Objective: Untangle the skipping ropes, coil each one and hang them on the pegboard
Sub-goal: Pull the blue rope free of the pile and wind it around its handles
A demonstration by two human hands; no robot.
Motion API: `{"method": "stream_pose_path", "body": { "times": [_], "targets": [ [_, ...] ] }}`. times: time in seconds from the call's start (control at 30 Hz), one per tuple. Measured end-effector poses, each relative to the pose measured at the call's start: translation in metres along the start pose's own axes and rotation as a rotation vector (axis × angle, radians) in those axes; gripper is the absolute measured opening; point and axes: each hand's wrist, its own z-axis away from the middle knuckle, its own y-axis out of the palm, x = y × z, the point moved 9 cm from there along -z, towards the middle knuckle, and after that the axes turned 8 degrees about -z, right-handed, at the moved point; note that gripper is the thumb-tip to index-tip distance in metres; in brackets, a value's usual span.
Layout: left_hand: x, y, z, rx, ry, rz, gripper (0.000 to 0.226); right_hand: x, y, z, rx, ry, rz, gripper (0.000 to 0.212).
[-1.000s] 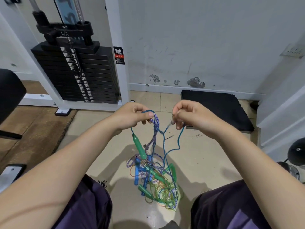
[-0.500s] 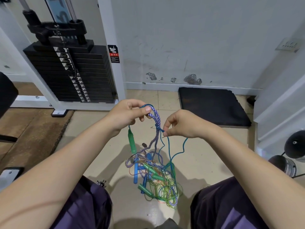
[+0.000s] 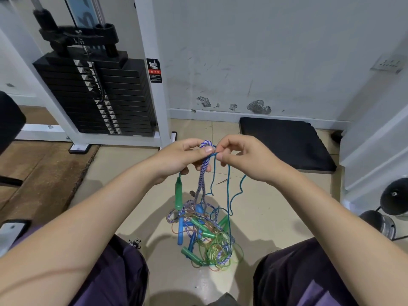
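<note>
Rope [image 3: 204,171] at centre: blue & white stripes. Thin cord [image 3: 228,191] beside it: teal. Handle [image 3: 178,196] centre-left: green. Handles [image 3: 181,230] lower down: blue. Weights [image 3: 66,96] upper left: black. Mat [image 3: 284,142] right: black.

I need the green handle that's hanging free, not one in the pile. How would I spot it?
Start at the black weight stack, then drop to the left hand in mid-frame. The hanging green handle dangles upright just below that hand on a thin teal rope. The other green handles lie in the tangled pile on the floor.

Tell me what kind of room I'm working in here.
Most likely a gym: a cable machine's black weight stack in a white frame, a black floor mat, and what look like weight plates at right.
</note>
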Motion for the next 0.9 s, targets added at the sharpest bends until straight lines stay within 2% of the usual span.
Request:
{"method": "stream_pose_path", "body": {
  "times": [0.2, 0.4, 0.57, 0.67, 0.7, 0.77, 0.83, 0.9],
  "targets": [
    [0.001, -0.012, 0.000, -0.061, -0.055, -0.026, 0.019, -0.002, -0.029, -0.001, -0.179, 0.011, -0.074, 0.010],
    [-0.002, -0.021, 0.004, -0.104, -0.064, -0.162, 0.024, 0.000, -0.031, 0.001, -0.240, 0.016, -0.102, 0.012],
    [-0.003, -0.029, 0.003, -0.145, -0.051, -0.170, 0.020, -0.005, -0.035, 0.002, -0.309, 0.057, -0.044, 0.010],
    [0.006, -0.039, 0.003, -0.187, -0.111, -0.459, 0.026, -0.010, -0.060, 0.005, -0.480, 0.091, -0.146, 0.012],
    [0.011, -0.042, 0.003, -0.202, -0.125, -0.485, 0.024, -0.012, -0.071, 0.007, -0.521, 0.101, -0.210, 0.013],
    [0.014, -0.048, 0.005, -0.251, -0.121, -0.343, 0.018, -0.014, -0.079, 0.007, -0.494, 0.110, -0.291, 0.008],
    [0.012, -0.056, 0.007, -0.327, -0.094, -0.206, 0.015, -0.015, -0.070, 0.006, -0.388, 0.125, -0.281, 0.003],
    [0.010, -0.055, 0.007, -0.334, -0.064, -0.087, 0.014, -0.017, -0.051, 0.004, -0.279, 0.158, -0.247, 0.007]
  ]
}}
